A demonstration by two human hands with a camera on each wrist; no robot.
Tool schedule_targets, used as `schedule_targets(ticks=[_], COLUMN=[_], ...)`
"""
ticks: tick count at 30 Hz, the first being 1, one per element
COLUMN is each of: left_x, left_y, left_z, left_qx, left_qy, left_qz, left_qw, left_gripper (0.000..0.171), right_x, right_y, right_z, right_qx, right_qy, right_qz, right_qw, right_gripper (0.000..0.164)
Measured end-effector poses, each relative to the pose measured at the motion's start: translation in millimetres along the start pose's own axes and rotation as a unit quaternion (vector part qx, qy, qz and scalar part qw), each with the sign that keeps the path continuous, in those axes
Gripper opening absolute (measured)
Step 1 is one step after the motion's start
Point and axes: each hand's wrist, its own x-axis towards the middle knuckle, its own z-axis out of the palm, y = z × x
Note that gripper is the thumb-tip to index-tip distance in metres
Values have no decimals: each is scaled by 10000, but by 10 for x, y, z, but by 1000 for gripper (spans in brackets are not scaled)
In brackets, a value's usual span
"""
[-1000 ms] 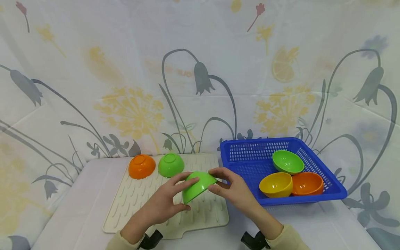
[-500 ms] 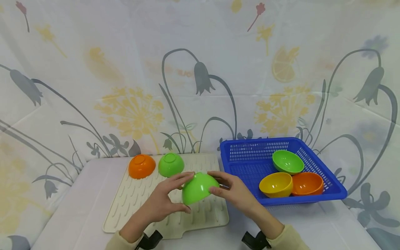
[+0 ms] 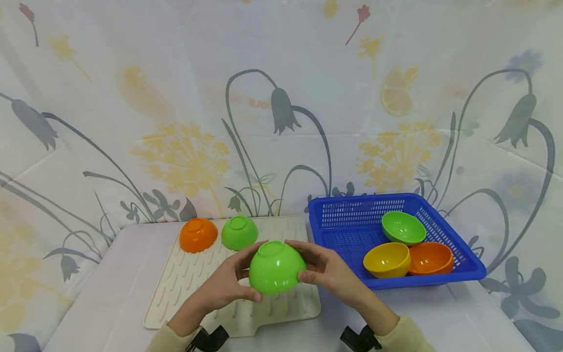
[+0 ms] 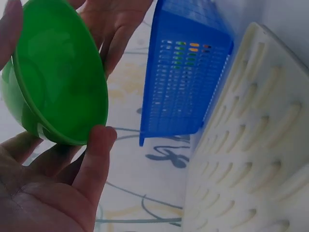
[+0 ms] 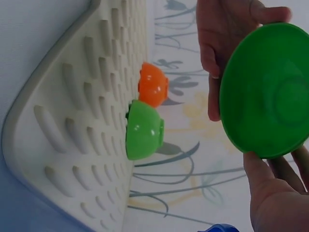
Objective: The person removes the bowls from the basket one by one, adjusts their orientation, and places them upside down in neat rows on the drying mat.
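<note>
A glossy green bowl [image 3: 277,271] is held upside down over the ribbed cream drying mat [image 3: 184,298], between both hands. My left hand [image 3: 222,286] grips its left side, thumb at the rim and fingers behind. On the opposite side my right hand [image 3: 332,269] pinches it, thumb in front. Both wrist views look into the bowl's hollow inside, with its rim [image 4: 99,72] facing the mat side. Farther back on the mat, an orange bowl [image 3: 198,235] and another green bowl [image 3: 239,233] stand upside down, side by side.
To the right stands a blue perforated basket [image 3: 338,208]. Inside it, a green bowl [image 3: 403,228], a yellow bowl [image 3: 386,260] and an orange bowl [image 3: 431,258] lie with openings upward. A flower-printed cloth [image 3: 281,161] hangs behind the white-covered table [image 3: 105,293].
The held green bowl has turned from a sideways tilt to base up, its outer side now toward the head camera. Both hands stay around it, shifting slightly; the other bowls have not moved.
</note>
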Motion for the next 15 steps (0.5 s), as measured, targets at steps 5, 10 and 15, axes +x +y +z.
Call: schedule_targets(ticks=[5, 10, 15], left_x=[-9, 9, 55], left_y=[20, 21, -23], left_z=[1, 21, 45], left_qx=[649, 1425, 1707], left_qy=[401, 1077, 1731], left_qz=[-90, -317, -553], left_qw=[9970, 9834, 9684], left_gripper=[98, 102, 103], right_x=[0, 2, 53], right_y=[31, 49, 122], right_z=[17, 128, 321], right_qx=[-144, -939, -1366], right_qy=[64, 793, 1636], right_qz=[-243, -311, 15], right_qw=[9996, 9919, 9770], right_gripper=[59, 63, 70])
